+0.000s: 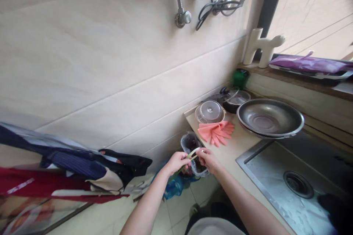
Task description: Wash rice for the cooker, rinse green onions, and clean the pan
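A: Background first, quick.
B: Kitchen corner. Pale tiled wall [91,62], a metal valve [182,18] up top, clothes [74,169] hanging at the left of the view. Counter [231,158] on the right, metal sink [267,172] set into it.

A: On the counter?
B: Container with a clear lid [211,110] at the far left corner. Pink gloves [216,132] just in front, near the left edge, fingers fanned. Wide metal pan [271,117] toward the back, by the sink's far left corner.

A: Hands?
B: Both raised just outside the counter's left edge. Left hand [178,163]: thumb and fingers pinching a green-and-white stalk [194,151]. Right hand [207,159]: thumb and fingertips pressed together on the same stalk, at its paler part.

A: Stalk location?
B: Between the hands, over a plastic-lined bin [188,137] beside the counter's left edge. Bent into a narrow loop. Greener length runs down past the left hand, partly hidden.

A: Floor?
B: Blue plastic bag [173,187] near the bin, close to the left forearm. Bin contents are dark, too blurred to name.
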### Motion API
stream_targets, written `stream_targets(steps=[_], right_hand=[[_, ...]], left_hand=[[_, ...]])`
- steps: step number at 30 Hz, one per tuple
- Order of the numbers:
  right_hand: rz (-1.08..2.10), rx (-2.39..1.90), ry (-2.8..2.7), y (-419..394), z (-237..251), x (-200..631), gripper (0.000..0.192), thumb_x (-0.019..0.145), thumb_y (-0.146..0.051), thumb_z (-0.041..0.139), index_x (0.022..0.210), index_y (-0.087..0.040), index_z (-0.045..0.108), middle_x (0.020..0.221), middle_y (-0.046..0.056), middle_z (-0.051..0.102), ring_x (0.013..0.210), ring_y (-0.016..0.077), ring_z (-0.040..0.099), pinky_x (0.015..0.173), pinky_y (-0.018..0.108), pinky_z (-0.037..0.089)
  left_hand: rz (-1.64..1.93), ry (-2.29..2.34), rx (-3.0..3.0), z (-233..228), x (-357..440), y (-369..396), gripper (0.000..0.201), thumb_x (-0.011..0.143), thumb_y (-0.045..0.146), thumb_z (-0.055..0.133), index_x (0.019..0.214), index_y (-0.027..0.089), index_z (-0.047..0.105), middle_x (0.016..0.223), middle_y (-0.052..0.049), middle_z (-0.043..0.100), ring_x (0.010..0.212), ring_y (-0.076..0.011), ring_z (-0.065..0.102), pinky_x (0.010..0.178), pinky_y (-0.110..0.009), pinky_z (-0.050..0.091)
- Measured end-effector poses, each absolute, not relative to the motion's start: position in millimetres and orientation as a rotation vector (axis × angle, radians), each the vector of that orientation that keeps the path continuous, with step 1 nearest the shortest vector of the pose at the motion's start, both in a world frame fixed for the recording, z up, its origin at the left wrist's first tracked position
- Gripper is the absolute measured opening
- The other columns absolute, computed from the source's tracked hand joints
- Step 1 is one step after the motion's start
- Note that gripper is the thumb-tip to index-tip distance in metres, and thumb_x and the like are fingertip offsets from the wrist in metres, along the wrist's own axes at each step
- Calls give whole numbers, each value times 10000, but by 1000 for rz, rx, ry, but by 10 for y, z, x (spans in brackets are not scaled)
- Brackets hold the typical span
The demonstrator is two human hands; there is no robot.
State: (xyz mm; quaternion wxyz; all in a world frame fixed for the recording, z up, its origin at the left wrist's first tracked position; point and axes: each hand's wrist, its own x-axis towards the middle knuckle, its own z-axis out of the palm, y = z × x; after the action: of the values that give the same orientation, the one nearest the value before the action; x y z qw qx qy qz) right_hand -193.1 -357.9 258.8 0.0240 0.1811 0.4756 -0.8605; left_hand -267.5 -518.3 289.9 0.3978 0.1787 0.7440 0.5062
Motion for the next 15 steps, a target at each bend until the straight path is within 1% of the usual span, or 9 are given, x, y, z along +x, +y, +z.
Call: stream_targets(steps=[3,6,10,15], right_hand=[[-2677,597,1413,-3583,2532,-1958,392,575,-434,742,600,-201,429,410,-113,367,354,21,207,379,200,82],[-2739,713,1329,-3653,2468,-1982,375,555,-386,736,581,-206,408,390,-119,341,333,16,172,367,207,60],[-2875,914,1201,-3811,2408,-2036,382,529,-387,727,569,-211,390,387,-117,328,323,15,177,353,206,73],[-2965,1095,1231,-3928,2330,-2148,401,517,-437,706,571,-218,374,413,-126,288,348,16,169,353,199,113]], left_hand=[[1214,1887,478,2877,-2761,-5226,221,663,338,673,705,121,674,612,-13,640,542,-117,533,573,-253,401],[1147,1885,519,2879,-2868,-5264,236,664,348,672,721,119,689,610,-15,646,524,-110,525,553,-246,393],[1070,1882,573,2899,-2991,-5288,285,662,383,672,743,111,693,605,-21,646,492,-98,503,529,-243,381],[1006,1888,621,2901,-3124,-5342,313,660,414,658,725,108,686,594,-22,636,471,-94,482,514,-245,364]])
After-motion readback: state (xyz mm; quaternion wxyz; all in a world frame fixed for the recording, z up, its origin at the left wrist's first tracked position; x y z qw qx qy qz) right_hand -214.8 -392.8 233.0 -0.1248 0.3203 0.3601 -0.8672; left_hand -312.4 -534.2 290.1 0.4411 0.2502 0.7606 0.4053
